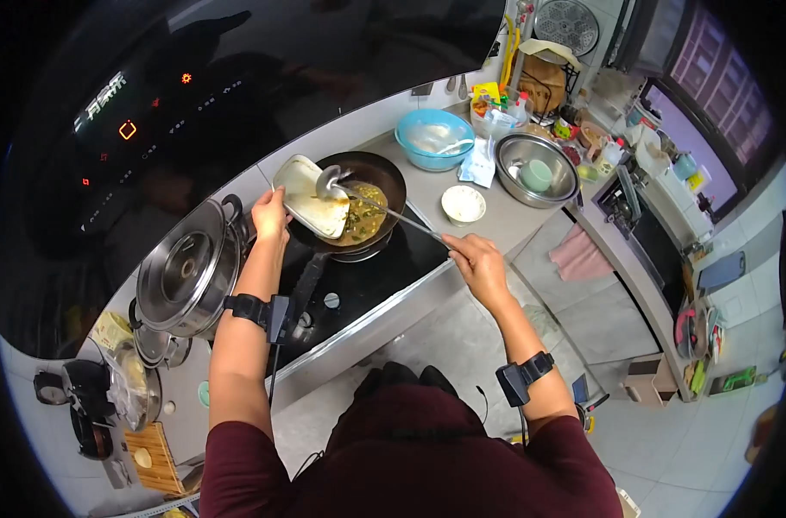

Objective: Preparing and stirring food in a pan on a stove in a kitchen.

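Note:
With my left hand [271, 215] I grip the edge of a white rectangular dish [305, 194], tilted over the left side of a dark frying pan [393, 178]. Brown residue marks the dish's lower end. My right hand [478, 264] is closed around the long handle of a metal ladle [329, 182], whose bowl is at the dish, above the pan. Brown liquid with green and yellow bits [365, 213] lies in the pan, which stands on the black cooktop [393, 265]. The pan's handle points toward me, to the left.
A lidded steel pot [189, 265] stands left of the pan. On the counter at the right are a blue bowl [435, 139], a small white bowl [463, 205] and a steel basin [536, 169] holding a green cup [536, 175]. A black range hood [237, 84] hangs over the back.

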A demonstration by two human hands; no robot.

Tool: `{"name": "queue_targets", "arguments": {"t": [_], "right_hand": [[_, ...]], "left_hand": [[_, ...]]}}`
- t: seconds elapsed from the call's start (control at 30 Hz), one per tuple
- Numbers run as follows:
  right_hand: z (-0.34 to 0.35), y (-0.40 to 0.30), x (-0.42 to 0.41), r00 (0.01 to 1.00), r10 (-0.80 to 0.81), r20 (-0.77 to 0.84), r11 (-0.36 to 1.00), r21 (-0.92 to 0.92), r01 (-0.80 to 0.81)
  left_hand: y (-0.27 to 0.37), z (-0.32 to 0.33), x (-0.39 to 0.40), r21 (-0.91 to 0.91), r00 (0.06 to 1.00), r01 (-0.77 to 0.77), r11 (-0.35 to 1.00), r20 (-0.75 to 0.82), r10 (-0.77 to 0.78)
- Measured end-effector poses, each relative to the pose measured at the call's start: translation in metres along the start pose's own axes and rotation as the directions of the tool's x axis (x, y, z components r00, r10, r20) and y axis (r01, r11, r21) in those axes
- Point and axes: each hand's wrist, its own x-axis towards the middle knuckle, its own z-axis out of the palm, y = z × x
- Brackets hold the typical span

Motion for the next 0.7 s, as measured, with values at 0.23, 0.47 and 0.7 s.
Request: {"name": "queue_targets", "arguments": {"t": [0.23,0.47,0.7], "right_hand": [[-0.003,0.002,-0.002,0.997,-0.023,0.076,0.997,-0.068,0.028],[-0.016,0.002,-0.006,0.999,-0.037,0.001,0.99,-0.137,0.037],[-0.015,0.002,-0.01,0.999,-0.019,0.044,0.998,-0.051,0.021]], "left_hand": [[-0.006,0.002,0.008,0.025,0.998,-0.066,0.998,-0.015,0.066],[-0.007,-0.007,0.021,0.042,0.997,-0.068,0.997,-0.038,0.069],[-0.001,0.003,0.009,0.049,0.993,-0.076,0.996,-0.083,0.08]]}}
